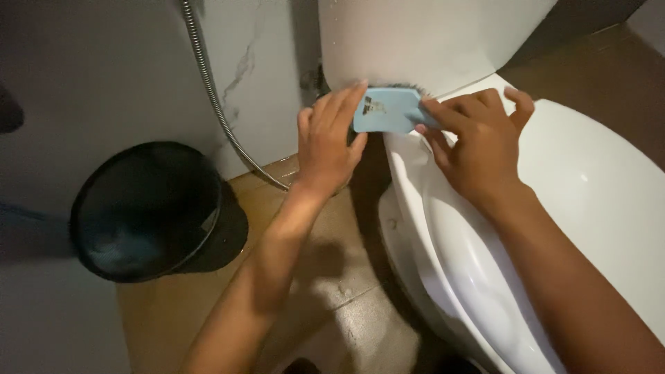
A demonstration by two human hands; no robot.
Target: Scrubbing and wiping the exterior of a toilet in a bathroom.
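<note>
A light blue scrubbing brush (388, 109) with dark bristles is pressed against the lower side of the white toilet tank (415, 41). My left hand (329, 142) has its fingertips on the brush's left end. My right hand (478, 142) grips the brush's right end with thumb and fingers, resting over the back of the white toilet (589, 187), whose lid is down.
A black mesh waste bin (149, 208) stands on the brown floor (325, 298) at the left. A metal spray hose (215, 104) hangs down the marbled grey wall. The toilet fills the right side.
</note>
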